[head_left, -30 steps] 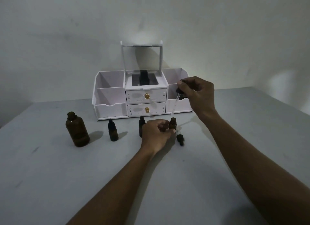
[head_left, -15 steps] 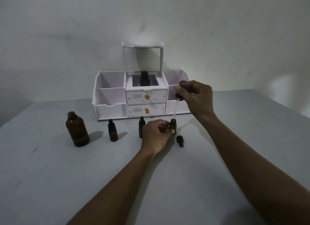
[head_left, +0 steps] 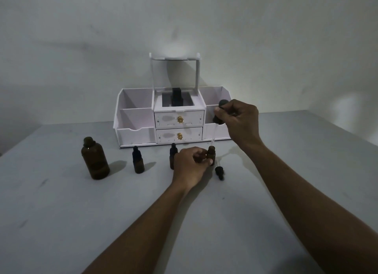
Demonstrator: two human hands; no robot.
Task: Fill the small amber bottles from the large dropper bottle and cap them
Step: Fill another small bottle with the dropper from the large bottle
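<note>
- Head view: left hand (head_left: 190,165) grips an uncapped small amber bottle (head_left: 211,154), upright in front of the white organizer (head_left: 139,130), toward its right side.
- Right hand (head_left: 239,120) pinches the dropper (head_left: 217,120) before the organizer's right bin, glass tip at the bottle's mouth.
- Loose cap (head_left: 219,171) lies nearer the camera.
- Large dropper bottle (head_left: 95,159), open, stands off the organizer's front left corner.
- Two capped small bottles (head_left: 138,160) stand before the organizer's middle.

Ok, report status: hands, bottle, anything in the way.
Left hand grips the open small bottle. Right hand pinches the dropper, tip at its mouth. Loose cap lies beside the bottle, clear of the dropper.
</note>
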